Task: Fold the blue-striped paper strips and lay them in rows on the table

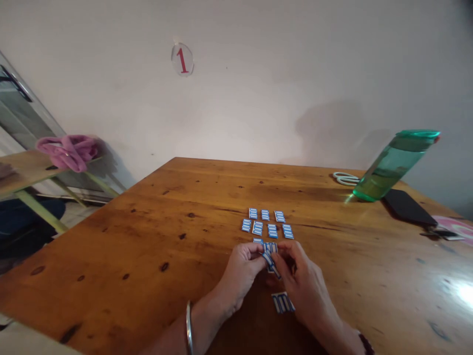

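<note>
Several small blue-and-white striped cards lie in rough rows on the wooden table (121, 231); one of them, a card (272, 230), is just beyond my hands. My left hand (246, 268) is closed, its thumb and fingers pinching a small striped card (268, 257). Opposite it, my right hand (305, 276) is also closed, fingertips on the same small group of cards. How many pieces are between the fingers is hard to make out. Nearer to me, another striped piece (283, 302) lies partly covered by my right hand.
A green water bottle (395, 165) stands at the right, beside a black phone-like slab (408, 207) and a coiled white cable (345, 178). A round pink-and-white item (456, 228) is at the right edge. Left, a pink cloth (70, 150) rests on a bench (24, 170).
</note>
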Motion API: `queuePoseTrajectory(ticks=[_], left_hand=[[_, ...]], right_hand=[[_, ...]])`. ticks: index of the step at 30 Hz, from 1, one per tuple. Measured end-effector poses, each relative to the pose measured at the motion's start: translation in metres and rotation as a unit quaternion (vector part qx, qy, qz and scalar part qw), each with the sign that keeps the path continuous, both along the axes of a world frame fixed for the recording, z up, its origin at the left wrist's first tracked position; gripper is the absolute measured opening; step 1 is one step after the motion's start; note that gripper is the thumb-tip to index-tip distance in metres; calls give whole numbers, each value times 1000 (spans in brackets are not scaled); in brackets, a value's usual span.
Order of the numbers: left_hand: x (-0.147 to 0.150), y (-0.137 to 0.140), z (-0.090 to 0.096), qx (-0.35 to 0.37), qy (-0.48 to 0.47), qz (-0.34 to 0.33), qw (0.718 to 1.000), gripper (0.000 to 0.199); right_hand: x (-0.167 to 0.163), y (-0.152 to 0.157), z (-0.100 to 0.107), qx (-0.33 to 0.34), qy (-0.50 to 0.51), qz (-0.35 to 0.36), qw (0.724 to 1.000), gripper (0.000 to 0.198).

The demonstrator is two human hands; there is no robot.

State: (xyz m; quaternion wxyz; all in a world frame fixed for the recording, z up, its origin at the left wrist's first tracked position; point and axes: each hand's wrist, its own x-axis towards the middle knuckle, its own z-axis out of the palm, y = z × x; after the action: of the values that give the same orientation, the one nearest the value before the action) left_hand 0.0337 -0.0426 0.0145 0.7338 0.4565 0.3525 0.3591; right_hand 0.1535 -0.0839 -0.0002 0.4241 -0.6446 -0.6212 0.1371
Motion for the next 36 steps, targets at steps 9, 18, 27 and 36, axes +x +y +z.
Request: queuePoseTrajectory(ticks=[9,18,27,36], left_hand=[[-4,4,-1,-17,-21,26,999,29],[-4,7,-4,72,-9,48,996,16],[-1,4,-8,124,23,-2,992,23],[-1,0,-1,110,11,-37,993,24]], right_hand=[[-1,-1,-2,31,-81,41,995,21],[7,2,12,41,15,7,999,18],[7,1,16,-65,232,76,967,24],[4,-1,10,-25,137,25,990,21]])
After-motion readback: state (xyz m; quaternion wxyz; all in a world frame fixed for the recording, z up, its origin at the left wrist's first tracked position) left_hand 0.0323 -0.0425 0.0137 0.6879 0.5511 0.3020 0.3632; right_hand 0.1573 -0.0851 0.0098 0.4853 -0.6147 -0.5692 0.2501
